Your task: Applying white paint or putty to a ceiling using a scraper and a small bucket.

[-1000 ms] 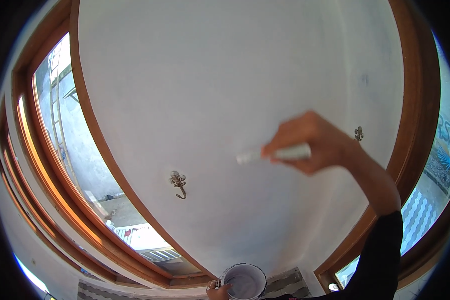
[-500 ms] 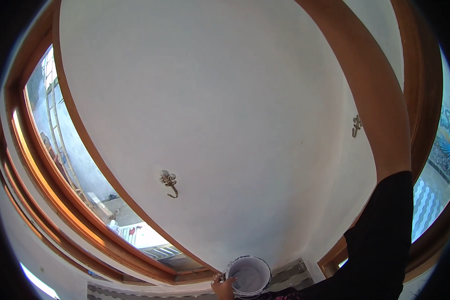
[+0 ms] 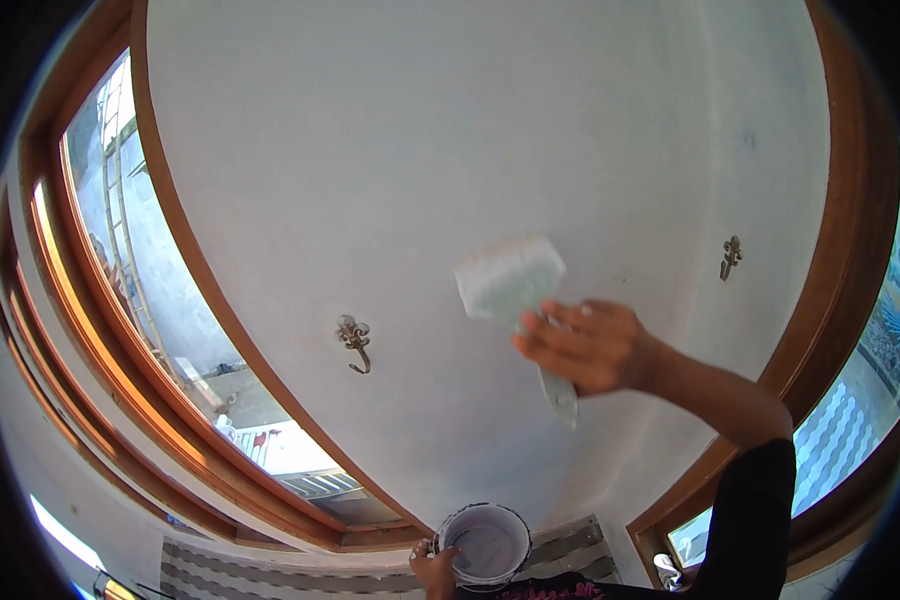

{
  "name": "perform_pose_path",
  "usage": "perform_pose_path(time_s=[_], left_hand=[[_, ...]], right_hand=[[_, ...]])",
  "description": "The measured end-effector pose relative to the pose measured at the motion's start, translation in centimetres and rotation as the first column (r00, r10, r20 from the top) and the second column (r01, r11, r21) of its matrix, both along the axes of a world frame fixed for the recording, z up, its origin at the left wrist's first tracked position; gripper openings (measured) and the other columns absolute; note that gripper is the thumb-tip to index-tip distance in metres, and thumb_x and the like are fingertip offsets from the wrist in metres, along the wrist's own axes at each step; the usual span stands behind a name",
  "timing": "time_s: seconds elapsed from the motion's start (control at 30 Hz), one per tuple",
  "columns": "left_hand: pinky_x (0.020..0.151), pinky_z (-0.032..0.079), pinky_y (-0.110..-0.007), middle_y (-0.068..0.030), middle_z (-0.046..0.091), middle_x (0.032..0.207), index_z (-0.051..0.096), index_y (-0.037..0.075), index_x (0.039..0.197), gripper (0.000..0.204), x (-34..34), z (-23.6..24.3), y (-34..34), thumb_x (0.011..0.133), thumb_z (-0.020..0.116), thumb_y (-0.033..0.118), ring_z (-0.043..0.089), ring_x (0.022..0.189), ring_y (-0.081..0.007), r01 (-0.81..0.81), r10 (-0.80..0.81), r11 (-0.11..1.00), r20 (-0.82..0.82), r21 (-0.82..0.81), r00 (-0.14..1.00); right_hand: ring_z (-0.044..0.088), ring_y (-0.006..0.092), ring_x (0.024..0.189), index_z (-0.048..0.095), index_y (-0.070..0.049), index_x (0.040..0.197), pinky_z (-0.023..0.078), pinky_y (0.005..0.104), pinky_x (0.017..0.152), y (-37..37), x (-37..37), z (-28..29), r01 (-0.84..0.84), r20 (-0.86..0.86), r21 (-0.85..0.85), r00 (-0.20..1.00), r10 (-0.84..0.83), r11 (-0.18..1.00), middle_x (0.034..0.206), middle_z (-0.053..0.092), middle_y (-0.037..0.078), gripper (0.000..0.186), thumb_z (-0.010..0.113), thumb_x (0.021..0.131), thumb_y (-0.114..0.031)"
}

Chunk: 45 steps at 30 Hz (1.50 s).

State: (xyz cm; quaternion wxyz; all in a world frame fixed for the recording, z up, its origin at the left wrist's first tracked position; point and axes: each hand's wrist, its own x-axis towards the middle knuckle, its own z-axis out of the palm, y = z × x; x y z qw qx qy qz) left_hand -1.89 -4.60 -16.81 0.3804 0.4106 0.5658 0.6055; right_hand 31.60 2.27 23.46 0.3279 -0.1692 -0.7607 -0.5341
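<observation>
- White plastered wall (image 3: 450,150) fills the view, set between two brown wooden window frames: one (image 3: 185,300) on the left, one (image 3: 850,250) on the right.
- Right hand (image 3: 595,348): fingers (image 3: 545,330) wrapped shut around the handle of a wide flat paintbrush (image 3: 515,290).
- Brush head sticks up and to the left of the fingers, bristles white with paint, lying on or just off the wall; contact can't be confirmed.
- Handle end pokes out below the fist, pointing down.
- Dark sleeve (image 3: 750,520) runs from the wrist down to the lower right edge.
- Left hand (image 3: 435,572) at the bottom edge, well below the right hand: fingers closed on the rim of a small round paint pot (image 3: 485,545), white paint inside.
- Brush and pot well apart.
- Ornate metal wall hook (image 3: 354,340) on the wall left of the brush-hand fingers, roughly level with them.
- Second matching hook (image 3: 731,257) up and right of the fingers, near the right frame.
- Through the left window: a ladder (image 3: 120,190) against a grey outer wall.
- Striped grey-and-white strip (image 3: 290,580) along the bottom, either side of the pot.
</observation>
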Motion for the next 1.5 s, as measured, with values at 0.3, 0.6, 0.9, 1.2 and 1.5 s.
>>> perform_pose_path(time_s=[0.3,0.6,0.9,1.2,1.5], left_hand=[[0.067,0.041,-0.034,-0.0031,0.050,0.078,0.051,0.002,0.073,0.024,0.0,2.9,-0.9,0.056,0.068,-0.001,0.050,0.075,-0.0176,0.012,-0.012,0.999,-0.003,-0.033,1.000],[0.064,0.038,-0.032,-0.0028,0.043,0.074,0.041,0.003,0.071,0.025,0.7,4.0,-1.0,0.056,0.062,0.001,0.044,0.070,-0.0171,0.083,-0.086,0.996,-0.145,-0.030,0.986],[0.063,0.038,-0.032,-0.0023,0.041,0.073,0.040,0.003,0.070,0.026,1.0,4.8,-1.1,0.054,0.060,0.000,0.042,0.069,-0.0166,0.115,-0.119,0.993,-0.133,-0.035,0.984],[0.064,0.038,-0.031,-0.0024,0.043,0.075,0.042,0.003,0.072,0.029,0.4,3.8,-1.0,0.051,0.062,0.000,0.044,0.071,-0.0161,0.122,-0.122,0.990,0.009,-0.067,0.992],[0.067,0.038,-0.029,-0.0023,0.039,0.080,0.042,0.004,0.079,0.035,-0.7,4.0,-1.3,0.052,0.063,0.000,0.041,0.074,-0.0152,0.093,-0.092,0.994,0.031,-0.052,0.995]], right_hand=[[0.068,0.0169,0.080,0.073,-0.014,0.099,0.052,0.0290,0.056,-3.8,2.2,1.3,-0.083,-0.104,-0.784,0.995,0.002,0.615,0.089,0.071,0.001,0.025,0.073,0.075,-0.008],[0.071,0.0193,0.089,0.076,-0.006,0.101,0.056,0.0310,0.078,-1.3,7.3,15.1,-0.167,-0.249,-0.542,0.968,0.033,0.823,0.096,0.075,0.010,0.021,0.081,0.080,-0.006],[0.070,0.0224,0.076,0.075,-0.003,0.098,0.056,0.0313,0.066,-1.9,4.9,23.8,-0.376,-0.021,0.171,0.923,0.385,0.911,0.088,0.074,0.011,0.017,0.079,0.082,-0.005],[0.070,0.0239,0.082,0.073,-0.009,0.095,0.057,0.0331,0.067,3.9,3.5,5.8,-0.093,-0.231,0.129,0.965,0.121,0.987,0.096,0.072,0.004,0.019,0.079,0.077,-0.008],[0.069,0.0192,0.091,0.073,-0.012,0.096,0.056,0.0284,0.065,-0.8,3.7,-11.2,0.002,-0.086,-0.225,0.996,-0.022,0.974,0.108,0.071,0.002,0.017,0.076,0.079,-0.014]])
